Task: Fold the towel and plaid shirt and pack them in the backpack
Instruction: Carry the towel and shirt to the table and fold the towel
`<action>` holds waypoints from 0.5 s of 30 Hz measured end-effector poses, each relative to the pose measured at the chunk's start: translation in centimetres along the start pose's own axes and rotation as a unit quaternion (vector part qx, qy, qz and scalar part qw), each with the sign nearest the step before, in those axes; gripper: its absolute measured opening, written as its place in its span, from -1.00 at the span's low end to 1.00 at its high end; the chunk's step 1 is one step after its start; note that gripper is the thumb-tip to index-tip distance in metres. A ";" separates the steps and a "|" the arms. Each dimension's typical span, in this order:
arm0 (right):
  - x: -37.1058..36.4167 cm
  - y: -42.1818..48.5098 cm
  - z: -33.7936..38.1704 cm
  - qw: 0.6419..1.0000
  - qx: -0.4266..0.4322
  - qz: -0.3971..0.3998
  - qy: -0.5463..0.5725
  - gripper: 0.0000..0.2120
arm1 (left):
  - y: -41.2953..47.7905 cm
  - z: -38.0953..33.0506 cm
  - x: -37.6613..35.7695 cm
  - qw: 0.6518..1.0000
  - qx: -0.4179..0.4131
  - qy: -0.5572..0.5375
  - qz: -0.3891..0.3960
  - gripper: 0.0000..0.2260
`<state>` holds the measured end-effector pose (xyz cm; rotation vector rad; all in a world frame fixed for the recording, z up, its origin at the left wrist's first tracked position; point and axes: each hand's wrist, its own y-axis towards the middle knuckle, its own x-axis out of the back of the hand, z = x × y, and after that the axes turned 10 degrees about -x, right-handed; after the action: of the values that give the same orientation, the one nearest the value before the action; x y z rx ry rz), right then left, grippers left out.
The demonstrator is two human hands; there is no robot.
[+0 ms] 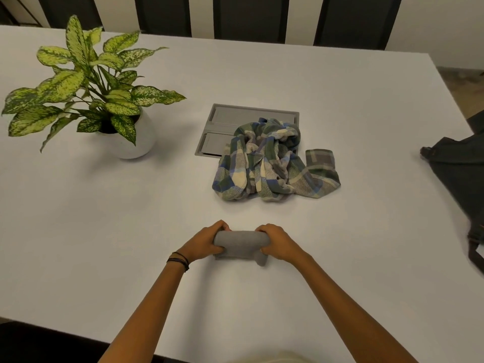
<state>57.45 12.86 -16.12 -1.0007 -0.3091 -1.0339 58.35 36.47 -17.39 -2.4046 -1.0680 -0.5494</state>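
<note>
A small grey towel [239, 244] lies on the white table [131, 218] in front of me, bundled into a short thick roll. My left hand [205, 243] grips its left end and my right hand [277, 243] grips its right end, fingers curled over the top. Beyond it the plaid shirt [272, 163] lies crumpled in a heap, green, blue and cream, one sleeve trailing to the right. The dark backpack [461, 179] lies at the table's right edge, partly cut off by the frame.
A leafy plant in a round white pot [133, 142] stands at the left. A grey cable hatch [235, 127] is set into the table under the shirt's far side. Dark chairs [251, 17] line the far edge.
</note>
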 end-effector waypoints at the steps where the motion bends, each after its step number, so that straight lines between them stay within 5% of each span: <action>1: -0.1 0.2 0.6 1.000 0.000 -0.006 0.002 -0.57 | -0.1 0.2 0.4 1.000 -0.001 0.001 -0.015 -0.68; 10: -2.5 0.9 2.2 0.984 0.096 -0.134 -0.071 -0.64 | -0.3 1.8 0.6 0.970 -0.055 0.121 -0.204 -0.77; 15: -5.2 0.4 1.2 0.973 0.140 -0.109 -0.148 -0.49 | -2.4 4.4 -2.1 0.970 -0.033 0.153 -0.186 -0.59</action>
<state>55.36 16.88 -19.07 -0.8751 -0.8044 -1.0017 56.00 39.06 -21.55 -2.0844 -1.3795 -1.0590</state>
